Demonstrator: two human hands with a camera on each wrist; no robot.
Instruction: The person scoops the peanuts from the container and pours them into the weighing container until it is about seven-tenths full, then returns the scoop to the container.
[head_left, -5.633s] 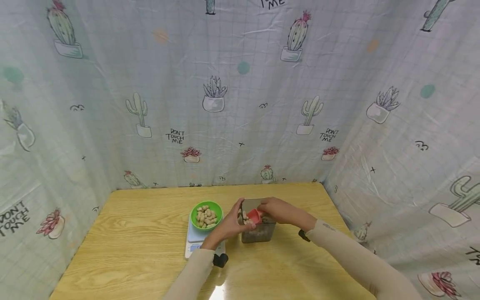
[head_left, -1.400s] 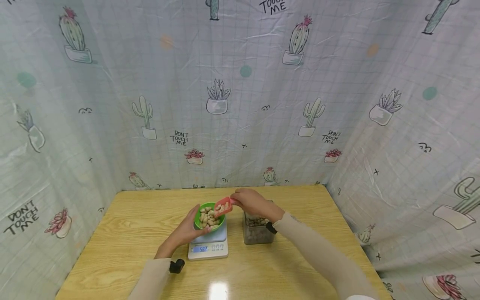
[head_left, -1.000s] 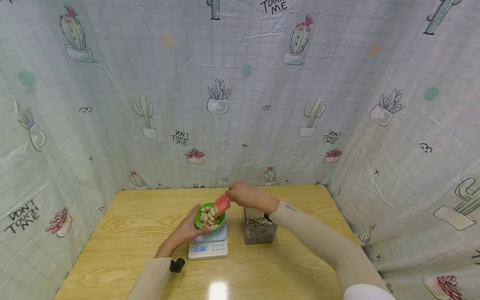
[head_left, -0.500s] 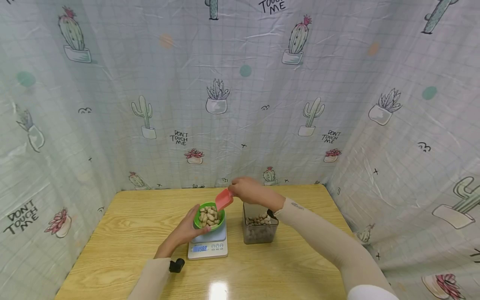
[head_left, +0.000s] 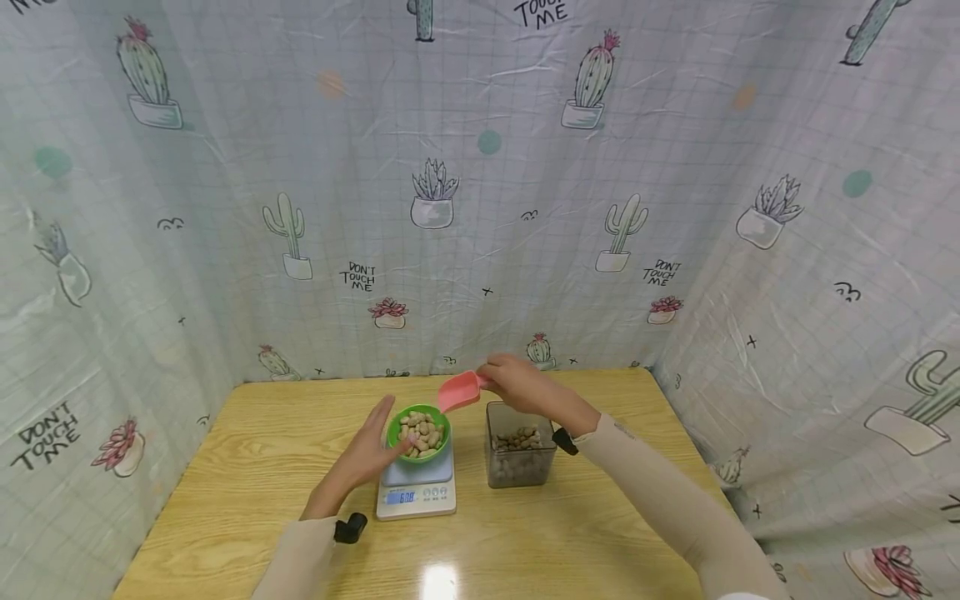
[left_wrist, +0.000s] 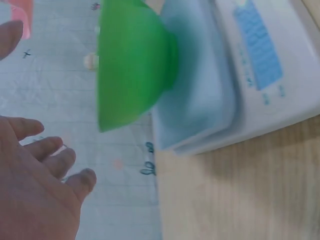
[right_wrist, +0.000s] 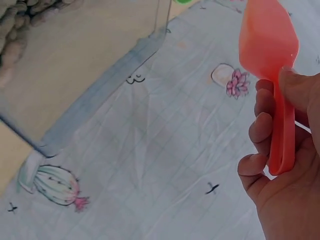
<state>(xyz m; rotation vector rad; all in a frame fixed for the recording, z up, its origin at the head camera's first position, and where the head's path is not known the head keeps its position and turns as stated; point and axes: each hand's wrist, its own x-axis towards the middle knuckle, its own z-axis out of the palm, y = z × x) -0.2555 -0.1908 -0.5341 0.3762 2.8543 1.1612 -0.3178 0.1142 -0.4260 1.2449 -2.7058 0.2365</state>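
A green bowl (head_left: pixel 392 451) of unshelled peanuts (head_left: pixel 422 435) sits on a kitchen scale (head_left: pixel 417 505) with a lit display. My left hand (head_left: pixel 367 450) is beside the bowl's left side, fingers spread; the left wrist view shows a gap between its fingers (left_wrist: pixel 60 162) and the bowl. My right hand (head_left: pixel 517 383) grips a red scoop (head_left: pixel 460 391) by its handle, above and right of the bowl. No peanuts show in the scoop. A clear grey bin (head_left: pixel 519 472) partly filled with peanuts stands right of the scale, below my right forearm.
Everything rests on a wooden table (head_left: pixel 300 417). A curtain (head_left: pixel 480 250) printed with cactuses hangs behind it and along both sides.
The scoop tipped its peanuts into the bowl, then moved up and right, off the bowl. My left hand held the bowl earlier and has let go. The scale's number has changed.
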